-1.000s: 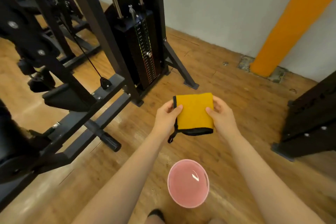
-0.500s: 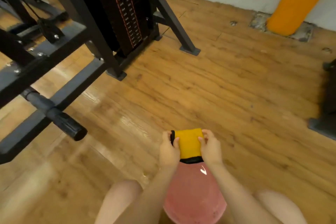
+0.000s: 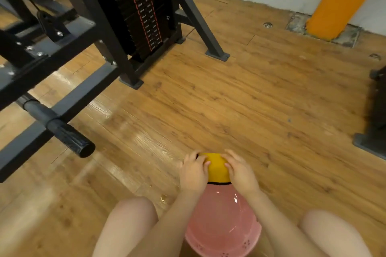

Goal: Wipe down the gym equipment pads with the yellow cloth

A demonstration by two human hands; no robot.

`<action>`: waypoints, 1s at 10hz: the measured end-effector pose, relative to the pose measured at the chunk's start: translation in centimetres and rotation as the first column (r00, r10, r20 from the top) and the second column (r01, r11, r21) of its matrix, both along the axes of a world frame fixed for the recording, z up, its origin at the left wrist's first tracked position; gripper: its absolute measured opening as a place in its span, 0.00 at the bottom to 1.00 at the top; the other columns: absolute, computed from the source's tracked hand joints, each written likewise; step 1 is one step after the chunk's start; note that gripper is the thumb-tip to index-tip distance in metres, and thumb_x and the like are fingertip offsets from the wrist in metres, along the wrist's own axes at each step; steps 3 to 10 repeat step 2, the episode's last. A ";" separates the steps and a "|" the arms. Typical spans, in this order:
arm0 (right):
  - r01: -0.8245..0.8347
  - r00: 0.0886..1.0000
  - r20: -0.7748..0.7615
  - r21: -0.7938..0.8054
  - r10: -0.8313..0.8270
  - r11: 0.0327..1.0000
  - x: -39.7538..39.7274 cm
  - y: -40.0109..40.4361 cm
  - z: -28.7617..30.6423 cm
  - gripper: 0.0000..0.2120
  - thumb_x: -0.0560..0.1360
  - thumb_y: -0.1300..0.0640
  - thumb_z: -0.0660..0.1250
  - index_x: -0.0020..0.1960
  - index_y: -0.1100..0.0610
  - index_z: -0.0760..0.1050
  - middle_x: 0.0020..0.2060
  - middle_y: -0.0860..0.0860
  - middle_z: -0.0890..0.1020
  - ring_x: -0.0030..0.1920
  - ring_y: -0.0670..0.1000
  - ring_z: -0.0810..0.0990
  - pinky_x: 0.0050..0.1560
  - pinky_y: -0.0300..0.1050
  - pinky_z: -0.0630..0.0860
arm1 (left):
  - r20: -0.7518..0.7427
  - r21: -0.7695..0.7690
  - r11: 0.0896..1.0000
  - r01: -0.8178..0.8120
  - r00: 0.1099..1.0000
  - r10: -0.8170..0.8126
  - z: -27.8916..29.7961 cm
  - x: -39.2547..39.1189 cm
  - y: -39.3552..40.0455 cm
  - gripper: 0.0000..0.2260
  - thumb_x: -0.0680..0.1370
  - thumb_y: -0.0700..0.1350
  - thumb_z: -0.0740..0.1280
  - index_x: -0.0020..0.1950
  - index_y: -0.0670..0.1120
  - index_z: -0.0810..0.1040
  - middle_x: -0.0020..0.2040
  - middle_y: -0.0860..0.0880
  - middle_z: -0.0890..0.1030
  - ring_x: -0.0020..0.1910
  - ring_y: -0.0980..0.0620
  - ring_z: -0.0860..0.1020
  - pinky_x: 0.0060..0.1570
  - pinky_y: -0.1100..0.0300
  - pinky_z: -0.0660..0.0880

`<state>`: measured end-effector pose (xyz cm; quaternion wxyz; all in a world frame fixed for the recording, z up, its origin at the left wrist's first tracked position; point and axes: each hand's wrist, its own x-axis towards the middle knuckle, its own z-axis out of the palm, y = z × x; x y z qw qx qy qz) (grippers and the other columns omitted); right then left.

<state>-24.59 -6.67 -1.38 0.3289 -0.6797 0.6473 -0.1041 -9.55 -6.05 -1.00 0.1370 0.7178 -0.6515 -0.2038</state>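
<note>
The folded yellow cloth [image 3: 217, 168], edged in black, is held low over the far rim of a pink basin [image 3: 223, 233] on the floor. My left hand [image 3: 194, 170] grips its left side and my right hand [image 3: 240, 170] grips its right side, fingers curled over the top. Both knees show at the bottom, either side of the basin. No pad of the gym equipment is in view, only the black frame [image 3: 100, 27] at upper left.
A weight stack [image 3: 144, 12] stands inside the frame at the top. A black foam roller bar [image 3: 60, 129] juts out at left, knee height. Another machine's base [image 3: 371, 144] sits at the right edge. An orange pillar [image 3: 342, 0] rises by the wall. Wooden floor lies between.
I have crouched down and the view dropped toward the floor. Both hands lowered the cloth to the basin and curled tighter round it, bunching it smaller.
</note>
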 end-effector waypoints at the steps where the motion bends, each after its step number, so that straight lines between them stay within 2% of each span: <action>1: -0.030 0.999 0.012 0.120 0.029 0.992 -0.2 -0.6 0.0 0.15 0.81 0.56 0.54 0.65 0.54 0.73 0.62 0.51 0.77 0.62 0.51 0.74 0.60 0.42 0.68 | 0.029 0.217 0.976 0.035 0.999 -0.042 -0.2 -0.2 -0.3 0.16 0.82 0.52 0.52 0.60 0.49 0.77 0.59 0.50 0.76 0.60 0.49 0.71 0.59 0.54 0.63; 2: -0.012 1.000 0.018 0.144 0.010 0.990 -0.7 -0.9 0.1 0.16 0.81 0.55 0.54 0.67 0.54 0.71 0.64 0.51 0.75 0.63 0.50 0.72 0.61 0.41 0.67 | 0.011 0.253 0.966 0.055 0.998 -0.059 -0.1 -0.1 -0.3 0.17 0.82 0.52 0.51 0.63 0.50 0.74 0.62 0.49 0.75 0.62 0.49 0.70 0.61 0.54 0.63; 10: -0.012 1.000 0.018 0.144 0.010 0.990 -0.7 -0.9 0.1 0.16 0.81 0.55 0.54 0.67 0.54 0.71 0.64 0.51 0.75 0.63 0.50 0.72 0.61 0.41 0.67 | 0.011 0.253 0.966 0.055 0.998 -0.059 -0.1 -0.1 -0.3 0.17 0.82 0.52 0.51 0.63 0.50 0.74 0.62 0.49 0.75 0.62 0.49 0.70 0.61 0.54 0.63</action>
